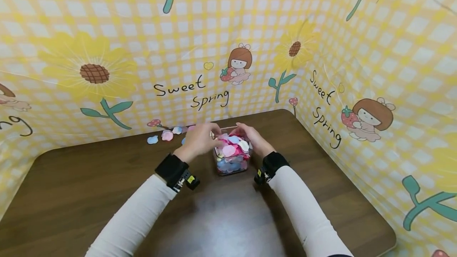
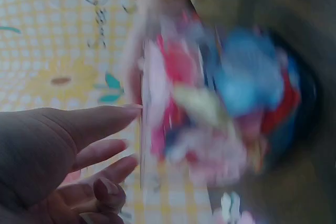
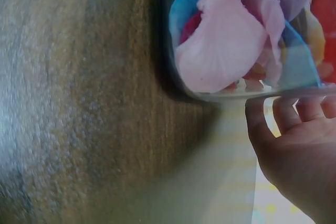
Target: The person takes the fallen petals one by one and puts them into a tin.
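A clear square-cornered box (image 1: 232, 165) stands on the table, heaped with pink, blue, white and red artificial petals (image 1: 233, 146). My left hand (image 1: 201, 140) is over its left rear side. In the left wrist view, the thumb (image 2: 105, 121) is extended and its tip meets a thin clear edge (image 2: 142, 150) beside the petals. The other fingers are loosely bent; nothing shows between them. My right hand (image 1: 251, 136) holds the box's right rear side. Its fingers (image 3: 286, 111) lie against the clear wall in the right wrist view. Motion blurs the left wrist view.
Loose petals (image 1: 167, 135) lie along the table's back edge, left of the box. Brown wood tabletop (image 1: 107, 181) extends around the box. A yellow checked cloth (image 1: 171, 50) with flowers and lettering hangs behind and to the right.
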A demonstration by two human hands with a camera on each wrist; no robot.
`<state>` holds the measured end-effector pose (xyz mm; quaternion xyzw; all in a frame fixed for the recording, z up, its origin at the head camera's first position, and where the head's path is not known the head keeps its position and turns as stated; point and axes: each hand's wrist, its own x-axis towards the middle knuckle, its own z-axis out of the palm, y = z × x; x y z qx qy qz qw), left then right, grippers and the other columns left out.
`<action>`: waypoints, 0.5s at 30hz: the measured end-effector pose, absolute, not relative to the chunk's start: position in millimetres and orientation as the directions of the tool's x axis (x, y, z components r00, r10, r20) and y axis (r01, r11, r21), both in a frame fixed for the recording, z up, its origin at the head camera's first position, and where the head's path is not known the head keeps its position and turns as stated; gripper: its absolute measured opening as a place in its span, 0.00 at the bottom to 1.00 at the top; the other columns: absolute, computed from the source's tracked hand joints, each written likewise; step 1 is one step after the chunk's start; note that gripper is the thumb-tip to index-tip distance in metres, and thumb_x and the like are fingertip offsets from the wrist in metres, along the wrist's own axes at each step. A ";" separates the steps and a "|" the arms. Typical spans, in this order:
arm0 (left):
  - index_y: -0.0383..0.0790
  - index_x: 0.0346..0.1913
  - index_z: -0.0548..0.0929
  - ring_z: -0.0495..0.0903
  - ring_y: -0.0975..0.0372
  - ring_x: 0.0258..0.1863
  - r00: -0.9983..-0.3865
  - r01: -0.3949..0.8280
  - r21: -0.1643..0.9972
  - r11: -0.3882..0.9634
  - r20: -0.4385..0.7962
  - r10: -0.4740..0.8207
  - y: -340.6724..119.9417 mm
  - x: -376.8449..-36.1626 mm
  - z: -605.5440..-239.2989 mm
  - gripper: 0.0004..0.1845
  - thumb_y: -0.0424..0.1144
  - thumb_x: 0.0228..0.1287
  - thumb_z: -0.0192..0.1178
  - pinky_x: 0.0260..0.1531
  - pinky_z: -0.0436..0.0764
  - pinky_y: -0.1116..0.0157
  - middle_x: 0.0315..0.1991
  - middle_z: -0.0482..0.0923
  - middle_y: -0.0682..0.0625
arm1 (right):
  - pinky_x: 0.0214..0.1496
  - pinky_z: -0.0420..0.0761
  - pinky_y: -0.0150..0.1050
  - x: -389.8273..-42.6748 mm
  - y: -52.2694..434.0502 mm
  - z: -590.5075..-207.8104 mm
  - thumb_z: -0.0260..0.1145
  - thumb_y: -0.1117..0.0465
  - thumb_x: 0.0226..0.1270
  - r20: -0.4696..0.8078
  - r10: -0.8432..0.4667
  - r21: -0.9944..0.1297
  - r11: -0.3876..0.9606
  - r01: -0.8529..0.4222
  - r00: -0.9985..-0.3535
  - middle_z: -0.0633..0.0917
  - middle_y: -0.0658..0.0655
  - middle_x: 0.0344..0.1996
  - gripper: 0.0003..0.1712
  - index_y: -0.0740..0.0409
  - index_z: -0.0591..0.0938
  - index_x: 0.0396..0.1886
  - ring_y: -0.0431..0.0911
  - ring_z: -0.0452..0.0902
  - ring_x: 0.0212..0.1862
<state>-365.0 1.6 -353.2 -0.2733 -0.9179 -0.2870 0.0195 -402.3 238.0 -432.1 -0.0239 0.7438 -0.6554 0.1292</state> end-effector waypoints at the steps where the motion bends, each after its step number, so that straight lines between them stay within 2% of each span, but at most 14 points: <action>1: 0.41 0.48 0.88 0.83 0.54 0.43 -0.860 0.501 0.507 0.701 0.199 0.471 -3.0 -367.5 -354.0 0.17 0.48 0.61 0.73 0.40 0.79 0.56 0.46 0.86 0.46 | 0.64 0.69 0.48 -402.2 238.1 -432.2 0.47 0.38 0.80 -0.165 -0.204 -0.980 0.144 0.138 -0.965 0.86 0.58 0.50 0.35 0.64 0.84 0.51 0.50 0.77 0.55; 4: 0.41 0.51 0.86 0.82 0.51 0.47 -0.891 0.447 0.524 0.725 0.194 0.410 -22.6 -378.4 -356.0 0.18 0.49 0.64 0.70 0.43 0.79 0.52 0.49 0.84 0.44 | 0.67 0.68 0.49 -401.9 239.8 -431.7 0.47 0.37 0.80 -0.169 -0.191 -0.979 0.146 0.142 -0.967 0.85 0.58 0.52 0.35 0.64 0.84 0.51 0.51 0.76 0.57; 7: 0.39 0.49 0.85 0.82 0.49 0.46 -0.915 0.399 0.533 0.746 0.176 0.363 -42.8 -392.0 -364.2 0.16 0.46 0.64 0.70 0.42 0.78 0.51 0.48 0.84 0.42 | 0.68 0.66 0.50 -402.4 241.9 -430.8 0.47 0.37 0.79 -0.162 -0.171 -0.979 0.148 0.137 -0.972 0.85 0.59 0.52 0.35 0.64 0.84 0.51 0.52 0.76 0.58; 11: 0.37 0.46 0.86 0.82 0.49 0.44 -0.942 0.325 0.497 0.804 0.096 0.321 -63.7 -405.4 -388.2 0.13 0.43 0.66 0.69 0.41 0.78 0.51 0.46 0.84 0.41 | 0.68 0.66 0.51 -402.9 240.7 -430.6 0.47 0.37 0.79 -0.158 -0.180 -0.979 0.154 0.131 -0.971 0.84 0.60 0.53 0.36 0.64 0.84 0.51 0.52 0.76 0.58; 15: 0.37 0.52 0.85 0.82 0.49 0.44 -0.953 0.270 0.459 0.847 -0.001 0.304 -71.4 -411.5 -413.7 0.17 0.44 0.68 0.67 0.40 0.79 0.50 0.47 0.84 0.41 | 0.68 0.66 0.51 -401.9 236.7 -432.7 0.47 0.37 0.79 -0.167 -0.184 -0.978 0.158 0.139 -0.969 0.85 0.59 0.53 0.36 0.64 0.84 0.51 0.52 0.76 0.58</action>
